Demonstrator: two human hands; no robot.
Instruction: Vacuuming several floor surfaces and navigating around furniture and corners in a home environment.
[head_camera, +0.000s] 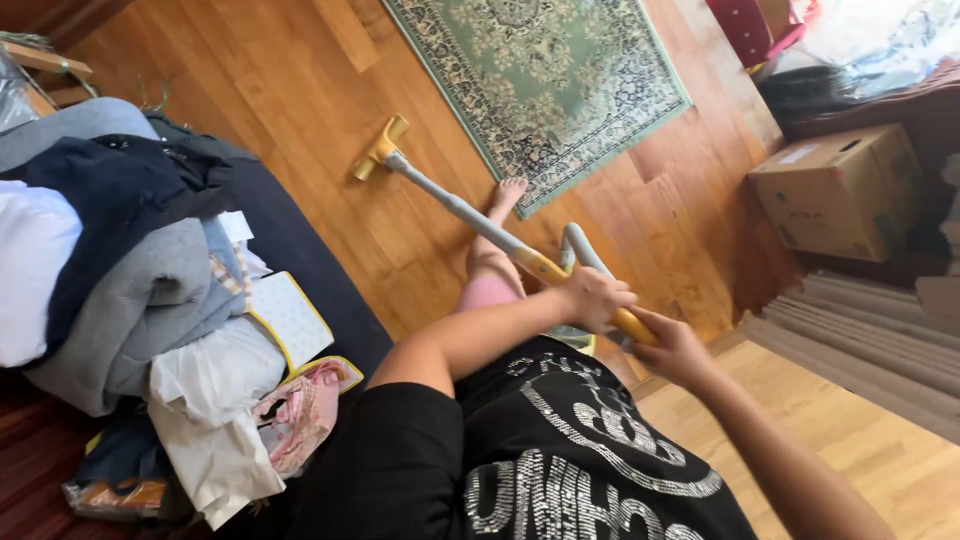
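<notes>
Both hands (635, 320) grip yellow-handled vacuum wand (470, 215) over floor (300, 90)

The left hand (597, 298) and right hand (672, 346) hide the mop handle's (470, 215) yellow grip.

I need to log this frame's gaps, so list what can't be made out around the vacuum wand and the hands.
- Vacuum wand, head view: its yellow grip is mostly covered by the left hand and right hand.
- Floor head: too small to show its underside or whether it lies flat on the wooden floor.
- Grey hose: its lower end drops behind the left hand.
- Cardboard box: label too small to make out.
</notes>
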